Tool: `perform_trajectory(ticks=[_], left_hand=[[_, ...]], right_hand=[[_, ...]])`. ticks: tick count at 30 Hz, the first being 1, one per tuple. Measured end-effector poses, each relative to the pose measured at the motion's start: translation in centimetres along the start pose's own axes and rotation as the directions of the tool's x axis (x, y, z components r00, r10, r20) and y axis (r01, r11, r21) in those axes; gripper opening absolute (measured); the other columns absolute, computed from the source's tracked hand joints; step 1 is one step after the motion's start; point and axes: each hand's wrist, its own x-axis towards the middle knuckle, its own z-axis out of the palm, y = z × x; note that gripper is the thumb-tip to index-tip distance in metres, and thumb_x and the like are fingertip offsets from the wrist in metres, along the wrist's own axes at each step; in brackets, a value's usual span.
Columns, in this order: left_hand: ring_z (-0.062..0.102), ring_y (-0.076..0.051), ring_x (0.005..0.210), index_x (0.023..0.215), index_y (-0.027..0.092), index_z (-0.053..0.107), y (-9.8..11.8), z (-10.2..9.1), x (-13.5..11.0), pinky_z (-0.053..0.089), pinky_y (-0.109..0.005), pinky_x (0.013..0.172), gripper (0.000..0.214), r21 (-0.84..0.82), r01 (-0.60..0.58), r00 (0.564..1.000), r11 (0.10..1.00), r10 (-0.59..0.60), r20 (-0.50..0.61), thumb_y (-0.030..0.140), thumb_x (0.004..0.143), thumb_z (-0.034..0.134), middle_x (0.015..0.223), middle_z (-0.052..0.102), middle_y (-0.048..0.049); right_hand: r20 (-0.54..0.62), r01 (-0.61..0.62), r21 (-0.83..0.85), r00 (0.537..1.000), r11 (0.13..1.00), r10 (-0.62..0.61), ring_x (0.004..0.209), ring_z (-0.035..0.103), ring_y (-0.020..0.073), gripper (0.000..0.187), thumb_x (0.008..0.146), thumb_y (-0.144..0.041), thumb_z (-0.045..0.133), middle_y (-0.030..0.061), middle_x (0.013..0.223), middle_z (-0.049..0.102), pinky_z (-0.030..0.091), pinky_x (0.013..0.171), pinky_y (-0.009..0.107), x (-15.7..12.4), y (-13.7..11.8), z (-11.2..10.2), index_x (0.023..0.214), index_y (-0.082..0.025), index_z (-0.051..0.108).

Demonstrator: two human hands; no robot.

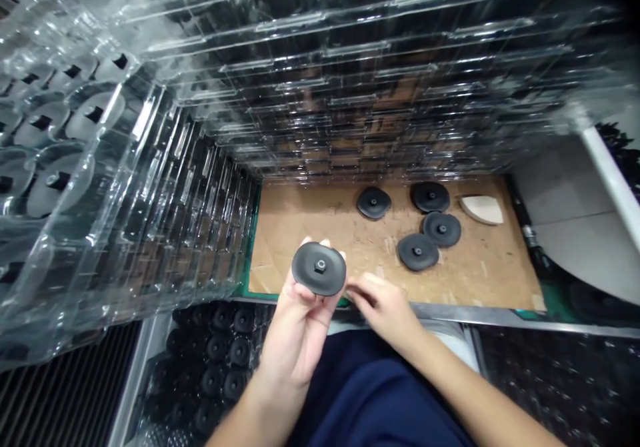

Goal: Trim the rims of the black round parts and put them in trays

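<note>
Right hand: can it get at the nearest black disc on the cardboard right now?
Probably yes. The right hand shows no disc in its grip, and bare cardboard lies between it and the nearest black disc.

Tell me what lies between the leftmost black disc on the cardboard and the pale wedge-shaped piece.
In the head view, another black disc lies between the leftmost disc and the pale piece; cardboard shows between the two discs.

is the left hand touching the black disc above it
Touching. The head view shows the left hand gripping the black disc, fingers against its near and far edges.
</note>
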Motion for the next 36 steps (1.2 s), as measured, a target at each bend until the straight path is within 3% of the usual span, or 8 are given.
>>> perform_trajectory(ticks=[5, 10, 14, 18, 22, 25, 31, 36], left_hand=[[0.064, -0.021, 0.107, 0.115, 0.027, 0.065, -0.4, 0.3, 0.2, 0.054, -0.028, 0.09, 0.057, 0.021, -0.021, 1.0, 1.0, 0.021, 0.018, 0.029, 0.061, 0.084, 0.116, 0.07, -0.0029], [0.066, -0.018, 0.103, 0.107, 0.027, 0.069, -0.7, 0.5, 0.0, 0.054, -0.023, 0.087, 0.048, 0.06, 0.018, 0.999, 0.998, -0.02, 0.032, 0.025, 0.062, 0.083, 0.112, 0.071, -0.0022], [0.069, -0.013, 0.091, 0.1, 0.029, 0.072, -0.7, 0.5, -0.1, 0.055, -0.018, 0.078, 0.041, 0.063, 0.048, 0.999, 0.997, -0.048, 0.008, 0.017, 0.063, 0.082, 0.102, 0.074, 0.0009], [0.069, -0.015, 0.094, 0.102, 0.029, 0.072, -0.4, 0.7, 0.1, 0.055, -0.022, 0.084, 0.041, 0.063, 0.044, 0.997, 0.997, -0.048, 0.057, 0.019, 0.063, 0.082, 0.102, 0.074, 0.0007], [0.071, -0.018, 0.092, 0.098, 0.031, 0.073, 0.8, 0.3, 0.2, 0.057, -0.021, 0.08, 0.047, 0.105, 0.032, 0.994, 0.994, -0.042, 0.096, 0.012, 0.057, 0.084, 0.104, 0.074, 0.0035], [0.071, -0.018, 0.09, 0.1, 0.032, 0.072, 1.3, 0.1, 0.4, 0.057, -0.022, 0.082, 0.044, 0.114, 0.013, 0.995, 0.993, -0.024, 0.097, 0.017, 0.06, 0.083, 0.106, 0.074, 0.0036], [0.07, -0.015, 0.093, 0.101, 0.03, 0.072, 0.4, 0.7, 0.6, 0.057, -0.019, 0.079, 0.043, 0.112, 0.054, 0.993, 0.992, -0.066, 0.103, 0.016, 0.062, 0.082, 0.103, 0.074, 0.0026], [0.07, -0.019, 0.093, 0.1, 0.026, 0.072, 0.6, -0.6, 1.0, 0.057, -0.024, 0.082, 0.047, 0.087, 0.031, 1.0, 0.996, -0.031, 0.0, 0.029, 0.056, 0.086, 0.105, 0.073, 0.0005]], right_hand=[[-0.105, -0.033, 0.05, 0.994, 0.998, 0.038, 0.075, 0.065, 0.0142, 0.018, 0.091, -0.024, 0.052, 0.0041, 0.091, 0.071, 0.052, 0.065, 0.025, 0.6, -3.7, -2.3, 0.097, -0.02, 0.068], [-0.061, 0.319, 0.121, 0.948, 0.94, -0.313, 0.081, 0.063, 0.0128, 0.02, 0.089, -0.01, 0.05, 0.0056, 0.09, 0.069, 0.052, 0.076, 0.023, 1.7, -8.8, -4.3, 0.102, -0.013, 0.065], [0.139, 0.257, 0.087, 0.954, 0.963, -0.267, 0.079, 0.062, 0.0109, 0.019, 0.089, -0.008, 0.05, 0.0042, 0.086, 0.068, 0.05, 0.076, 0.02, 2.0, -9.3, -4.2, 0.097, -0.012, 0.067], [-0.04, 0.369, 0.107, 0.929, 0.923, -0.367, 0.08, 0.061, 0.0126, 0.021, 0.09, -0.008, 0.048, 0.0081, 0.088, 0.068, 0.049, 0.077, 0.022, 1.9, -8.8, -4.1, 0.1, -0.007, 0.066], [0.132, 0.148, 0.106, 0.978, 0.983, -0.162, 0.072, 0.061, 0.0074, 0.017, 0.089, -0.011, 0.053, 0.0002, 0.081, 0.067, 0.048, 0.067, 0.015, 0.5, -7.1, -5.7, 0.095, -0.017, 0.068], [0.024, 0.02, 0.029, 0.999, 0.999, -0.021, 0.071, 0.061, 0.0066, 0.016, 0.09, -0.014, 0.054, -0.0021, 0.084, 0.067, 0.046, 0.06, 0.014, -0.3, -6.6, -6.8, 0.095, -0.022, 0.067], [0.013, 0.274, 0.121, 0.96, 0.954, -0.278, 0.072, 0.06, 0.0092, 0.018, 0.088, -0.009, 0.053, 0.0011, 0.082, 0.066, 0.049, 0.068, 0.019, 1.1, -8.5, -5.8, 0.098, -0.017, 0.066], [0.278, -0.149, 0.17, 0.956, 0.974, 0.098, 0.071, 0.063, 0.0121, 0.017, 0.087, -0.019, 0.054, -0.0004, 0.079, 0.069, 0.047, 0.063, 0.022, 0.0, -4.7, -4.4, 0.086, -0.021, 0.07]])
